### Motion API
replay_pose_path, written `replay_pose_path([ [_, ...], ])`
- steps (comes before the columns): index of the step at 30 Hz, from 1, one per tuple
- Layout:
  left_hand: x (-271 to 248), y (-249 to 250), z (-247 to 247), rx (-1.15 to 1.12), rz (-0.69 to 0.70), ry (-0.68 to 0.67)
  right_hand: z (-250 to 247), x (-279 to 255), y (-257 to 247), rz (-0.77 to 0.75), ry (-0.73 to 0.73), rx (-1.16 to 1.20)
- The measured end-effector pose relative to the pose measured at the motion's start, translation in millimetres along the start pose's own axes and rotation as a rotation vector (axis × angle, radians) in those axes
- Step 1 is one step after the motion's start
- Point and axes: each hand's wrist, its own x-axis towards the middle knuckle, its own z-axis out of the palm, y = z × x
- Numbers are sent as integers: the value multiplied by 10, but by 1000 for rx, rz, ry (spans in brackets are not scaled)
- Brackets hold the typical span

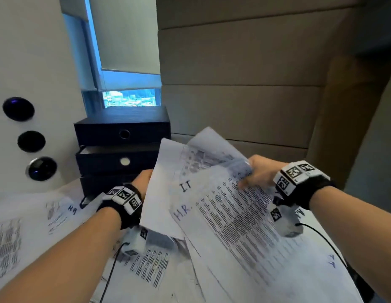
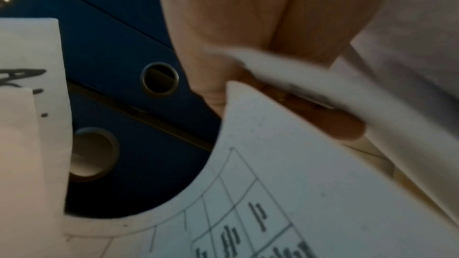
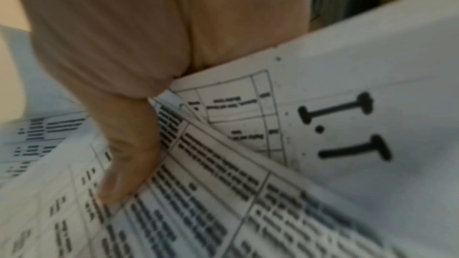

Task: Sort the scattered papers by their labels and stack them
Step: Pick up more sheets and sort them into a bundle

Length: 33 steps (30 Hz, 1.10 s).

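Above the table I hold a fanned bundle of printed sheets with both hands. My left hand (image 1: 145,178) grips the left edge of the sheet marked IT (image 1: 185,186); its fingertips are hidden behind the paper. My right hand (image 1: 252,173) pinches the top of the bundle, with its thumb (image 3: 129,164) lying on a densely printed sheet (image 3: 198,203). Under the thumb's sheet shows an I.T sheet (image 3: 347,125). A sheet marked HR (image 1: 183,213) lies in the fan. In the left wrist view a table-ruled sheet (image 2: 298,183) curls under the left hand (image 2: 236,26).
More papers lie scattered on the table: one marked HR (image 1: 66,211) at the left, one marked IT (image 1: 332,261) at the lower right. A stack of dark file boxes (image 1: 122,149) stands behind the left hand. A padded wall (image 1: 245,62) rises beyond.
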Motion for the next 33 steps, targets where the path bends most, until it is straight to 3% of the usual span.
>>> replay_pose_path([
  [6, -44, 106, -56, -273, -68, 4, 228, 178, -95, 14, 154, 63],
  [10, -147, 166, -81, -254, -80, 102, 268, 182, -174, -48, 15, 60],
  [15, -238, 72, -133, -254, -167, 49, 155, 140, -65, -28, 176, 212],
  [17, -343, -14, -112, -276, -168, -96, 76, 81, 14, -48, 281, 352],
  [19, -400, -121, -44, -448, -218, -251, -14, 0, 59, -65, 415, 517],
  [22, -355, -152, 85, -546, -225, -356, -131, -76, 107, -54, 525, 658],
  [29, -547, 168, 359, -701, -97, -465, -253, -195, 121, -26, 634, 728],
  [33, -632, 294, 477, -450, 140, -249, -325, -238, 64, -111, 541, 731],
])
